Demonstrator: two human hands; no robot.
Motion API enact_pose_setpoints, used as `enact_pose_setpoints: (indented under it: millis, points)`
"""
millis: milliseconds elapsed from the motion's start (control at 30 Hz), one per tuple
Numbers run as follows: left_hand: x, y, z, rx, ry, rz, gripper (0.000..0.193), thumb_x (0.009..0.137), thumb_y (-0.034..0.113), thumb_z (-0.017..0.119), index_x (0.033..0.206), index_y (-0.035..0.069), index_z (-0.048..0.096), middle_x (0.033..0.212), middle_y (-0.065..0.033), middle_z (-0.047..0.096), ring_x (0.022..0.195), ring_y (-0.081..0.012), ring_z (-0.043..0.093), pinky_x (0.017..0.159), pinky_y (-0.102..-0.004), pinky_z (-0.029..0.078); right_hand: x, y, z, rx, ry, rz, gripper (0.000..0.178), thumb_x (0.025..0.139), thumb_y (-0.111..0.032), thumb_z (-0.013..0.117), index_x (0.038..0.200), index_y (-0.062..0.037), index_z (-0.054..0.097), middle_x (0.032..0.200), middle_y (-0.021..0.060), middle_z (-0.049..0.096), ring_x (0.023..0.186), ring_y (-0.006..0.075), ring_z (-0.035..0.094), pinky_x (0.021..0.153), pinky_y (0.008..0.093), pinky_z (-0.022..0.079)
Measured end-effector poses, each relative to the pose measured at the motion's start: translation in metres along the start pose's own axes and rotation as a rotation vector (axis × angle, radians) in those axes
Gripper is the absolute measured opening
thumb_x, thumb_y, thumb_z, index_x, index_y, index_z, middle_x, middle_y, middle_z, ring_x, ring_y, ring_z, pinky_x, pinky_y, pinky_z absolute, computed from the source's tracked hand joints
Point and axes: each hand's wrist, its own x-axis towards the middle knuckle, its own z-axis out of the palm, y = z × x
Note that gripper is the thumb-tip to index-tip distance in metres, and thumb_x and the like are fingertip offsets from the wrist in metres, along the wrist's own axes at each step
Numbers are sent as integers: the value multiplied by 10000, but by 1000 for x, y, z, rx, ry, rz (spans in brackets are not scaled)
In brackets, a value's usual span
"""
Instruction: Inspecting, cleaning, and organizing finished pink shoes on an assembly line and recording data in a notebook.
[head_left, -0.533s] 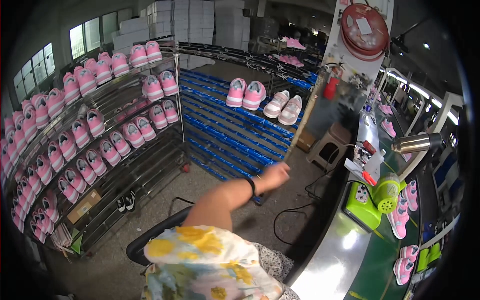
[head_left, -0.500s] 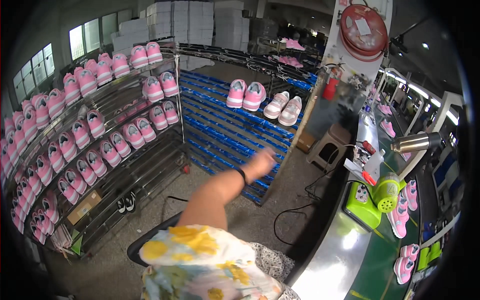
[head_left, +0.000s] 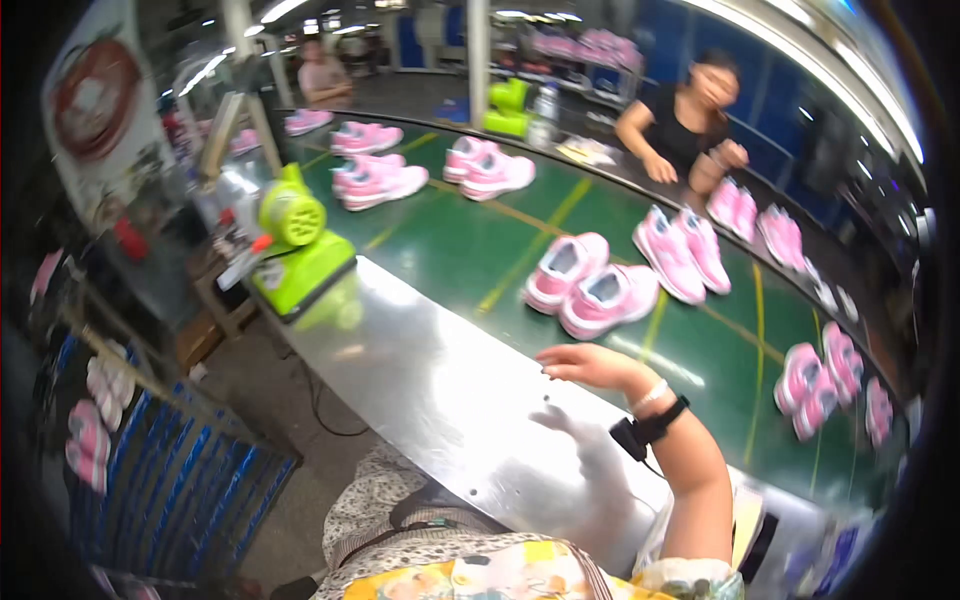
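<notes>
My right hand reaches out over the bright metal ledge, at the near edge of the green belt. Its fingers are stretched out and it holds nothing. A pale bracelet and a black band with a small box circle that wrist. Just beyond the fingers, apart from them, stands a pair of pink sneakers with white soles. Another pink pair stands behind them to the right. My left hand is out of view.
The green belt carries several more pink pairs. A lime-green machine sits on the ledge at left. Across the belt is a co-worker; farther back sits another person. A blue-barred rack stands lower left.
My view has swung right, from the shoe racks to the belt. The arm stretched toward the blue-barred rack has left view, and my right hand now shows over the ledge.
</notes>
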Motion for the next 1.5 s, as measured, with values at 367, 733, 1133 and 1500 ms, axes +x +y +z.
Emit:
enact_pose_setpoints:
  millis: [367,733,1133,1500]
  points:
    - [-457,229,203,-372,-860,1378,418,783,-30,561,1192,35,506,1013,-134,538,810,-230,566,728,-313,476,-92,41,5,6,300,409,419,897,-321,547,1217,-50,532,1133,140,595,1021,240,567,877,341,444]
    - [-798,279,133,-380,-1150,1944,412,802,243,608,1181,96,543,1277,-131,458,1210,-300,399,1024,-457,267,-27,40,0,-242,722,229,391,854,-171,582,1213,-37,504,1121,169,540,1031,310,549,886,382,442]
    - [-798,275,153,-379,-1194,1877,361,817,325,577,1133,153,606,1318,-151,435,1274,-283,329,1059,-500,169,110,52,-65,-737,616,505,675,764,-565,605,1234,-88,516,935,213,649,916,360,615,782,426,477]
    - [-790,281,165,-374,-1601,1826,334,899,372,485,1115,155,620,1256,-54,534,1278,-207,370,1060,-543,56,55,7,-6,-869,705,539,561,806,-583,518,804,-40,658,722,179,638,706,355,622,614,441,480]
